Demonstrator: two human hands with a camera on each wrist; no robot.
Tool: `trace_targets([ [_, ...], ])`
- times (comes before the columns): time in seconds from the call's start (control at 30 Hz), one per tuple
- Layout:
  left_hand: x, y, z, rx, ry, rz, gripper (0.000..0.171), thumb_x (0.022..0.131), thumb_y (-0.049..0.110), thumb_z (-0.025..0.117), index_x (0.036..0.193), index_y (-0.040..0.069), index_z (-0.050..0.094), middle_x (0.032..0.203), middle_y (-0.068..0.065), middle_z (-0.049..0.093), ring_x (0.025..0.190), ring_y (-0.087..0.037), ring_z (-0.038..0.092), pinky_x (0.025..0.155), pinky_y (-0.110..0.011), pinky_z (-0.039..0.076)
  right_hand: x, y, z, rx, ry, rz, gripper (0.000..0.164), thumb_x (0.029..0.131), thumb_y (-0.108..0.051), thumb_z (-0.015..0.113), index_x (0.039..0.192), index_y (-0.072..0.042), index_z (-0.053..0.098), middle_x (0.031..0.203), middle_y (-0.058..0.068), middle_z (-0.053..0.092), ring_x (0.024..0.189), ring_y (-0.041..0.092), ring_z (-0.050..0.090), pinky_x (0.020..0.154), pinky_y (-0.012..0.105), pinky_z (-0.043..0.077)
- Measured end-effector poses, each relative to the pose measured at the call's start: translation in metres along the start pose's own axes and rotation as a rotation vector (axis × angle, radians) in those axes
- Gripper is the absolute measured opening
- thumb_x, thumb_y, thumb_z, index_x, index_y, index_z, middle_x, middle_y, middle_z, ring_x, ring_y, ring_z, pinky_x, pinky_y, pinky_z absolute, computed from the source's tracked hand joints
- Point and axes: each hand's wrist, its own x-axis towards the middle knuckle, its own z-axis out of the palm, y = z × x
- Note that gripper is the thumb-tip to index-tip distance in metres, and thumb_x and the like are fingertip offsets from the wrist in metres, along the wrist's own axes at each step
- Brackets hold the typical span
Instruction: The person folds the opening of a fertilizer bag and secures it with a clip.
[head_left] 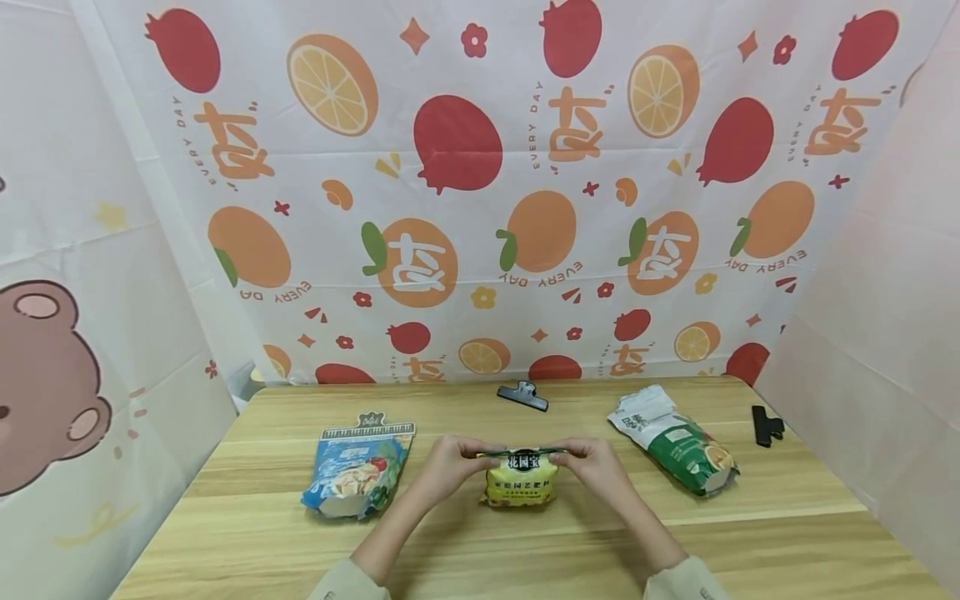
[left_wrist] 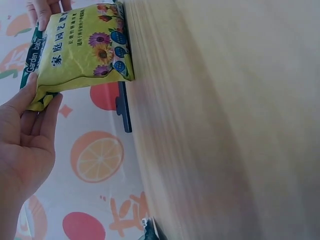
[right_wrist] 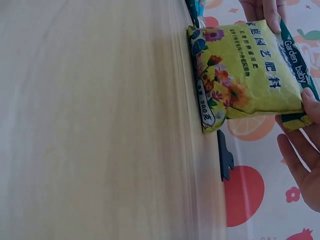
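A yellow fertilizer bag [head_left: 522, 486] with a green top edge stands on the wooden table in front of the person. Flowers and the words "Garden baby" are printed on its face, seen in both wrist views. My left hand [head_left: 454, 463] pinches one end of the top edge, thumb on one face and fingers behind. At the other end, my right hand [head_left: 592, 468] pinches the same edge. The top looks folded over between them. In the right wrist view the right hand [right_wrist: 306, 150] has its thumb on the green strip and its other fingers under the corner.
To the left lies a blue food bag [head_left: 352, 477] with a dark striped band along its top. A green and white bag [head_left: 678, 446] lies to the right. One black clip [head_left: 522, 395] is behind the yellow bag; another black clip [head_left: 767, 425] is near the right edge.
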Motion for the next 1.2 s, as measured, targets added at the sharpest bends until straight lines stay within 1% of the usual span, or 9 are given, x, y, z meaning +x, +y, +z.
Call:
trace_targets([
  [0.17,0.000,0.001,0.001,0.046,0.008,0.006,0.017,0.081,0.015,0.070,0.097,0.009,0.073,0.096,-0.005,0.068,0.079,-0.014,0.063,0.062,-0.021,0.050,0.000,-0.001,0.002,-0.002,0.020,0.013,0.010,0.083,-0.009,0.067,0.091,-0.008,0.073,0.089,0.005,0.069,0.090,0.028,0.063,0.074,0.026,0.051],
  [0.33,0.002,0.004,0.004,0.107,0.020,0.076,0.022,0.081,0.009,0.069,0.103,0.007,0.070,0.103,-0.004,0.067,0.091,-0.020,0.062,0.078,-0.031,0.050,0.000,-0.004,0.002,0.021,0.010,0.040,0.012,0.084,-0.008,0.066,0.095,-0.005,0.071,0.092,0.011,0.068,0.087,0.025,0.063,0.071,0.026,0.051],
  [0.4,0.003,0.006,0.004,0.129,0.023,0.103,0.023,0.081,0.006,0.069,0.104,0.005,0.070,0.104,-0.005,0.066,0.100,-0.023,0.060,0.086,-0.037,0.047,0.000,-0.005,0.002,0.026,0.001,0.045,0.013,0.085,-0.011,0.066,0.096,-0.006,0.071,0.094,0.010,0.068,0.087,0.023,0.063,0.071,0.026,0.051],
  [0.6,0.002,0.006,0.004,0.146,0.028,0.126,0.019,0.081,0.004,0.068,0.099,0.006,0.071,0.100,-0.005,0.067,0.096,-0.021,0.062,0.081,-0.032,0.050,0.004,-0.008,-0.003,0.007,-0.022,0.029,0.023,0.088,-0.029,0.063,0.102,-0.012,0.070,0.101,0.001,0.067,0.100,0.021,0.059,0.082,0.033,0.048],
  [0.67,0.002,0.006,0.003,0.146,0.027,0.124,0.018,0.081,0.005,0.068,0.099,0.006,0.072,0.099,-0.005,0.068,0.095,-0.021,0.062,0.081,-0.032,0.050,0.009,-0.010,-0.005,0.005,-0.005,0.022,0.028,0.088,-0.033,0.061,0.103,-0.011,0.070,0.102,0.001,0.067,0.100,0.020,0.059,0.083,0.033,0.048],
  [0.77,0.001,0.005,0.003,0.148,0.023,0.118,0.018,0.081,0.006,0.068,0.099,0.007,0.072,0.099,-0.005,0.068,0.096,-0.020,0.062,0.081,-0.032,0.050,0.020,-0.014,-0.010,0.005,0.033,0.000,0.030,0.089,-0.031,0.061,0.103,-0.006,0.070,0.100,0.006,0.067,0.094,0.022,0.061,0.078,0.034,0.050],
  [0.93,0.001,0.005,0.004,0.139,0.024,0.112,0.018,0.081,0.008,0.068,0.099,0.008,0.072,0.100,-0.004,0.067,0.096,-0.020,0.062,0.082,-0.031,0.049,0.043,-0.018,-0.020,-0.094,0.077,-0.037,0.026,0.091,-0.027,0.059,0.101,-0.007,0.070,0.097,0.005,0.067,0.089,0.020,0.062,0.076,0.036,0.050],
  [1.1,0.002,0.005,0.004,0.130,0.020,0.101,0.017,0.082,0.008,0.068,0.099,0.008,0.072,0.099,-0.004,0.068,0.097,-0.020,0.061,0.083,-0.033,0.049,0.065,-0.014,-0.025,-0.238,0.064,-0.109,0.017,0.092,-0.019,0.058,0.097,-0.009,0.071,0.094,0.006,0.067,0.085,0.021,0.062,0.072,0.037,0.051],
  [1.2,0.002,0.006,0.005,0.129,0.016,0.094,0.017,0.082,0.009,0.068,0.099,0.008,0.072,0.100,-0.004,0.068,0.097,-0.020,0.061,0.083,-0.033,0.048,0.075,-0.006,-0.023,-0.317,0.048,-0.121,0.015,0.092,-0.015,0.058,0.097,-0.009,0.071,0.093,0.008,0.067,0.082,0.021,0.062,0.068,0.036,0.051],
])
